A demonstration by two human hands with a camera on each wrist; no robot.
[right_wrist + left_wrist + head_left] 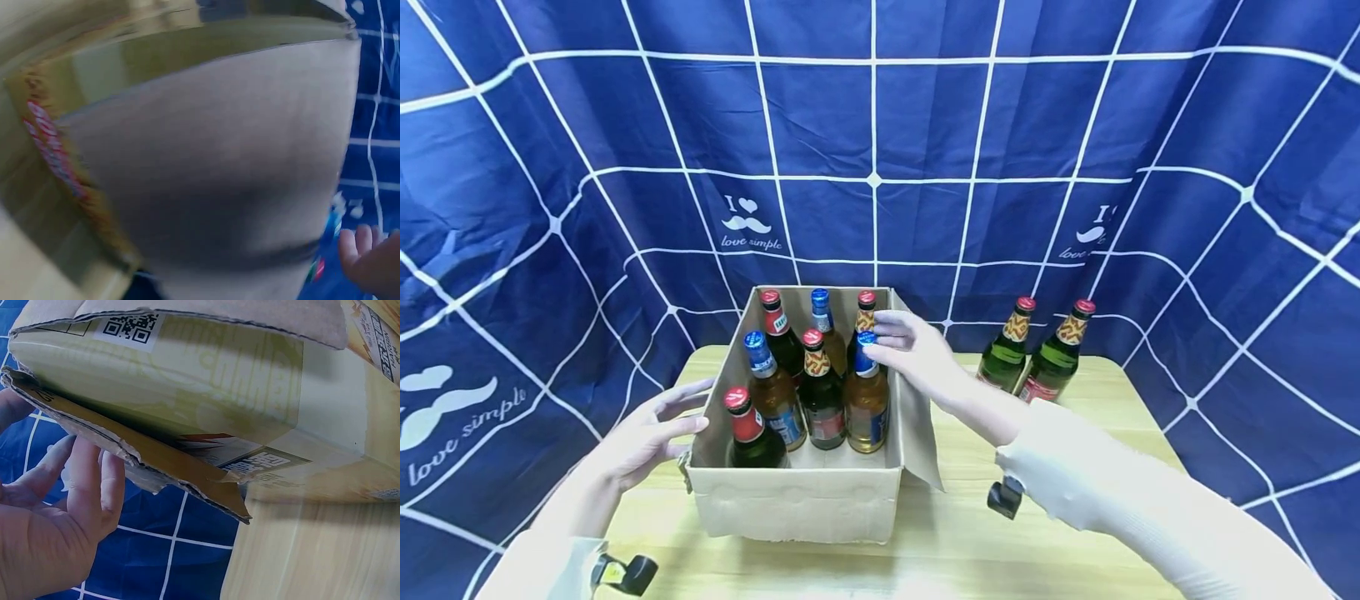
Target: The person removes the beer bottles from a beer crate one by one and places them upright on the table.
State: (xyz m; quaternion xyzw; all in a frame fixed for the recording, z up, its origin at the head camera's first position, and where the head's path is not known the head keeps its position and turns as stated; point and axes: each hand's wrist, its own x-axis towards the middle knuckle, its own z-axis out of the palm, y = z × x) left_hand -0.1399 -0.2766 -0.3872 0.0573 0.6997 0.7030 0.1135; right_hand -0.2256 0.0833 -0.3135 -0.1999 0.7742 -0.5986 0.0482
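Cardboard box (797, 492) of upright bottles on the bench (955, 542). Right hand (913, 350), fingers straight, touches the blue-capped bottle (867, 392) at the box's right wall; left hand (643, 442), held wide, steadies the left wall. Two green bottles (1030, 358) stand apart.

The right wrist view is blurred: the box flap (212, 175) fills it, and only fingertips (365, 259) of the right hand show at the lower right edge. In the left wrist view the left hand (50, 519) is cut off by the frame. The box wall (793, 500) hides the bottle (748, 429) bases.
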